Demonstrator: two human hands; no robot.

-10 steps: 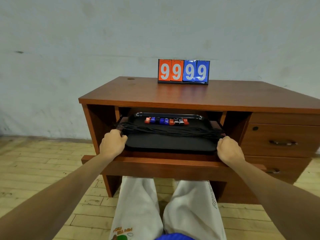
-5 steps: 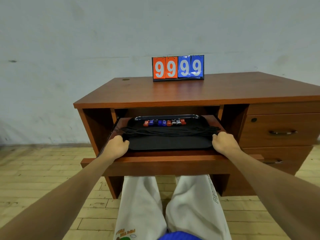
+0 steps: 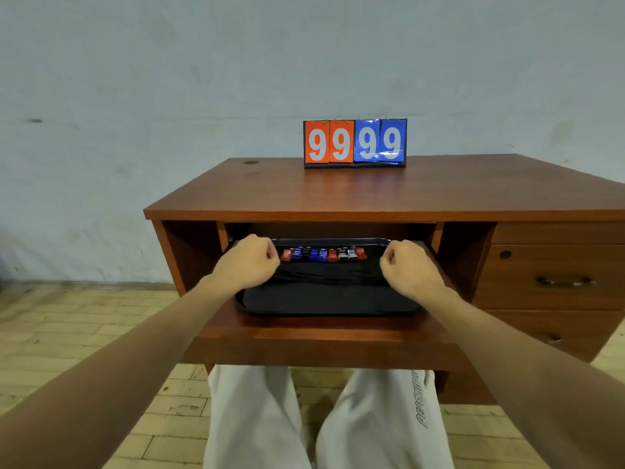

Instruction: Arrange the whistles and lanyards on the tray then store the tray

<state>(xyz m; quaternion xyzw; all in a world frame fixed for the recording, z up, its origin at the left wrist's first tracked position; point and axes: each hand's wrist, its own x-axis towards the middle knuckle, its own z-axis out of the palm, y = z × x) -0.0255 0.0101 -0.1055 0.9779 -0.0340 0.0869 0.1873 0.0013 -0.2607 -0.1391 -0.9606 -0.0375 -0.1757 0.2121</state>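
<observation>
Up from the near corners: left hand and right hand curl beside the black plastic tray; I can't tell their hold. A jolt could scatter the small red-and-blue whistles.

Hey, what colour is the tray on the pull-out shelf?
The tray is black, and it shows best in the head view.

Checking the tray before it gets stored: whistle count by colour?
Red whistles: 3
Blue whistles: 3
Black-and-silver whistles: 2
Total: 8. They are small and packed in one row, so a dark one may be missed.
</observation>
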